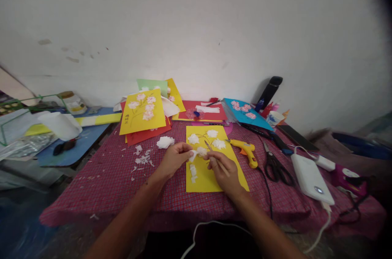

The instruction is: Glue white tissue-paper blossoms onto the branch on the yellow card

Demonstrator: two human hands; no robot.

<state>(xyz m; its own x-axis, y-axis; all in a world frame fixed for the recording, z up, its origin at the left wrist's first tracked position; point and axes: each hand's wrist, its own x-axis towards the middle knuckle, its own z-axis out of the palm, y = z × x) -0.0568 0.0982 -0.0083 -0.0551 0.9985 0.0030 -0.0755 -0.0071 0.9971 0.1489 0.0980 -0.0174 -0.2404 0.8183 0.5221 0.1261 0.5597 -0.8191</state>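
A yellow sheet [208, 185] lies on the table with drawn branches and several white crumpled-paper blossoms [218, 143]. My left hand [175, 161] is closed, pinching a small white piece of paper [192, 155] over the sheet's left edge. My right hand [227, 172] is closed around a thin, pointed wooden-handled stick, perhaps a brush [209, 147]; its exact kind is unclear. Between the hands sits a white paper blossom [201, 151], close to the fingers of both. Below, folded white paper bits [192, 172] lie on the sheet.
Right of the sheet lie a yellow glue gun [249, 150], black scissors [278, 168] and a white power bank [312, 179] with cables. Paper scraps [143, 159] and a white wad [165, 142] are at left. Finished flower cards [142, 112] and a blue card [245, 112] stand behind.
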